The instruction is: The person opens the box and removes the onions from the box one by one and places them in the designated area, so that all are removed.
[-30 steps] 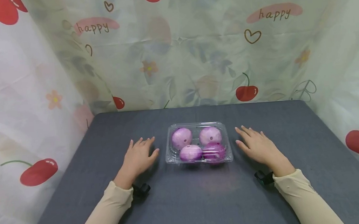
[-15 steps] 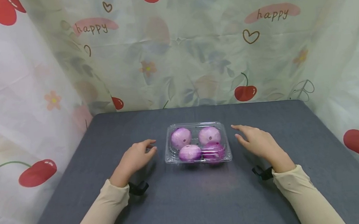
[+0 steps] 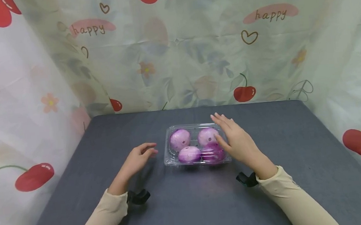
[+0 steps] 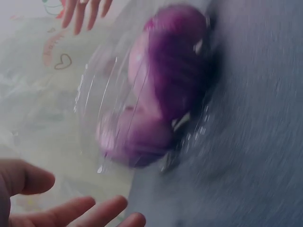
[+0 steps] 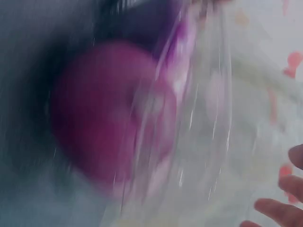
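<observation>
A clear plastic clamshell box point(image 3: 170, 161) lies on the table and holds several purple onions point(image 3: 180, 140). To its left, my left hand point(image 3: 136, 159) hovers with fingers loosely bent, apart from the box. My right hand point(image 3: 241, 143) is at the box's right side, fingers extended and partly over its right edge; I cannot tell whether it touches. In the left wrist view the onions point(image 4: 135, 137) show blurred through the plastic, with the left fingers point(image 4: 90, 213) below. One dark purple onion point(image 5: 106, 113) fills much of the right wrist view.
A dark grey cloth covers the table point(image 3: 188, 207). Behind it and at both sides hangs a pale curtain point(image 3: 188, 55) printed with cherries, hearts and flowers. Black straps point(image 3: 138, 197) circle both wrists.
My right hand has moved left, from beside the box to over its right edge. The left hand's fingers have bent a little. The box stays in place; the head view has shifted slightly.
</observation>
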### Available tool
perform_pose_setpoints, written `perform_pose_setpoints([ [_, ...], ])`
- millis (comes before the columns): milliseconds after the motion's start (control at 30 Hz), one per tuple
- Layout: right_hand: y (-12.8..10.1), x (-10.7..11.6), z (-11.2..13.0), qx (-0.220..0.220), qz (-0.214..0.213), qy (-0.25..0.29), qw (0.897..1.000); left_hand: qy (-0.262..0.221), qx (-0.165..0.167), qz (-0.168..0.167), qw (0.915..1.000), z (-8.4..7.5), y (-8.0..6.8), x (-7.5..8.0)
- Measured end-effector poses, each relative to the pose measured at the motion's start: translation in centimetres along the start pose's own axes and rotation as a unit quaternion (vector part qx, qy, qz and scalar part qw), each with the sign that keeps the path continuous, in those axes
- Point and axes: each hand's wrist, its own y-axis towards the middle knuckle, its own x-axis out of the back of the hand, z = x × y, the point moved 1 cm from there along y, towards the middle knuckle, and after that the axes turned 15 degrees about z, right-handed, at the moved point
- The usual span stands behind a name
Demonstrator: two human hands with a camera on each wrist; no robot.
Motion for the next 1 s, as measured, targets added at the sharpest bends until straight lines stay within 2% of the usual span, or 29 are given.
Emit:
perform_pose_setpoints([
  [100,0.6,-0.8,1.4,0.039,-0.007,-0.008,0.999,-0.079,-0.005,0.008,0.9968,0.2,0.0,-0.5],
  [200,1.0,-1.7,2.6,0.072,-0.005,-0.013,0.997,-0.158,0.016,0.014,0.9873,0.4,0.0,-1.1],
  [367,1.7,-3.1,4.5,0.105,0.022,-0.018,0.994,-0.275,0.044,0.037,0.9596,0.7,-0.2,-2.0],
  [467,2.2,-3.9,5.4,0.122,0.041,-0.028,0.991,-0.322,0.049,0.052,0.9439,1.0,-0.3,-2.5],
  [600,2.7,-5.0,6.4,0.14,0.056,-0.047,0.987,-0.361,0.052,0.063,0.929,1.2,-0.6,-2.9],
  [733,3.2,-5.9,7.1,0.145,0.069,-0.063,0.985,-0.384,0.047,0.074,0.919,1.3,-0.7,-3.3],
  [1000,3.9,-6.9,7.8,0.161,0.075,-0.107,0.978,-0.399,0.044,0.1,0.9102,1.2,-0.9,-3.7],
])
